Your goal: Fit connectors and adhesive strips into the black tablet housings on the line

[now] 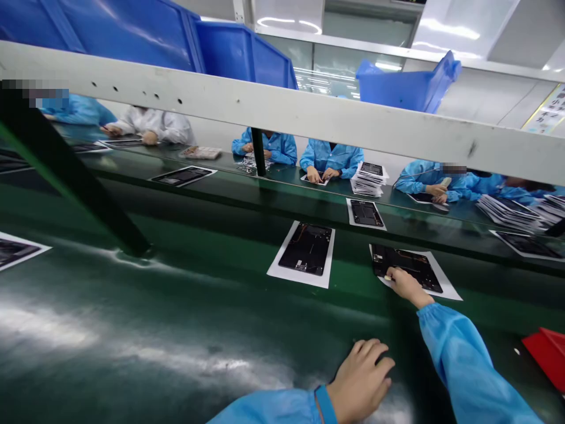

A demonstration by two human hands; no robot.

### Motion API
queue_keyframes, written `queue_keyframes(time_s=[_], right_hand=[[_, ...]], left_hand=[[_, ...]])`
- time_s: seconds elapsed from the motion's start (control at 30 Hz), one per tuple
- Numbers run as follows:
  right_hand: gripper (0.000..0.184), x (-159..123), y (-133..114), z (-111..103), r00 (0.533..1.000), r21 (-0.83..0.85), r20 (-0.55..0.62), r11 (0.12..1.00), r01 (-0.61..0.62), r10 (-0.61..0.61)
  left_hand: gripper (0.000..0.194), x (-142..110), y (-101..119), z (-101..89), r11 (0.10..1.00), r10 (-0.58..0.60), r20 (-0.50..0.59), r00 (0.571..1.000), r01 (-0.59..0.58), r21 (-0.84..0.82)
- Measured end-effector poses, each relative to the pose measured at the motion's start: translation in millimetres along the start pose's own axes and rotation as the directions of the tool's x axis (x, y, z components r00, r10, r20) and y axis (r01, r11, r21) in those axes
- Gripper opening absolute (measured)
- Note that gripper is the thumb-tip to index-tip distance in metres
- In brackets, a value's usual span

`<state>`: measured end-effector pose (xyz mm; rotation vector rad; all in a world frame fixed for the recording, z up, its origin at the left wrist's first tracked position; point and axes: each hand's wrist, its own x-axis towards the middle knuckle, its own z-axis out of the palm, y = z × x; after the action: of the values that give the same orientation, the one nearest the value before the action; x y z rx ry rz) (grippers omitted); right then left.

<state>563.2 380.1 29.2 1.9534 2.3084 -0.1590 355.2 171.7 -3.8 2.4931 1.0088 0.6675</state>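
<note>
- Head view, far left edge: a black tablet panel [20,252] on a white paper sheet is cut off by the frame. It lies on a green conveyor belt [145,306], and a dark diagonal strut [75,171] crosses above it.
- Upper left to upper right: blue plastic bins [115,35] stand behind a white perforated metal rail [220,100]. Beyond it, co-workers in blue smocks [331,159] sit along the far side of the belt.
- Centre: a second black panel [306,248] lies on its own sheet, with a stack of panels [368,179] further off, up by the co-workers.
- Bottom centre: the left hand [359,380] rests on the belt with its fingers loosely curled, gripping nothing. It sits well below the nearest panel.
- Right of centre: the right hand [408,287] is the nearer hand, on a black panel [410,266] lying on a white sheet [446,288]. The panel's long axis runs left to right, tilting slightly down to the right. The fingertips [388,277], held close together, rest at its lower left edge, so most of the panel lies ahead and to the right of them. Whether they pinch it cannot be told.
- Far right: a red plastic piece [547,356] sits at the belt's lower edge.
</note>
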Motion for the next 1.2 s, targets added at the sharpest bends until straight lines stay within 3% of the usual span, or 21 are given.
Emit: queue_keyframes(time_s=[0.13, 0.33, 0.57, 0.83, 0.97, 1.2], right_hand=[[0.014, -10, -3, -2, 1.0, 0.023, 0.008, 1.0, 0.014, -0.014], [0.04, -25, -30, -2, 0.998, -0.02, -0.056, 1.0, -0.006, 0.005], [0.029, -19, -65, -4, 0.998, -0.097, -0.064, 0.995, 0.023, -0.029], [0.029, -24, -67, -3, 1.0, -0.247, -0.012, 0.969, 0.02, -0.024], [0.033, -30, -69, 1, 0.996, -0.293, -0.023, 0.953, 0.072, -0.083], [0.02, -41, -74, -5, 0.989, -0.294, -0.022, 0.946, 0.136, -0.149]], left_hand=[[0.03, 0, 0, -0.6, 1.0, -0.006, -0.003, 1.0, 0.006, 0.005], [0.03, 1, 2, 2.1, 0.999, -0.03, 0.005, 1.0, 0.03, 0.018], [0.03, 1, 2, 4.5, 0.999, -0.029, -0.003, 1.0, 0.029, -0.015], [0.031, 0, 1, 4.8, 1.0, -0.014, -0.026, 1.0, 0.014, -0.011], [0.03, 0, 1, 5.2, 1.0, -0.022, -0.029, 0.999, 0.021, -0.015], [0.03, 0, 0, 5.9, 0.995, -0.053, -0.036, 0.998, 0.05, -0.082]])
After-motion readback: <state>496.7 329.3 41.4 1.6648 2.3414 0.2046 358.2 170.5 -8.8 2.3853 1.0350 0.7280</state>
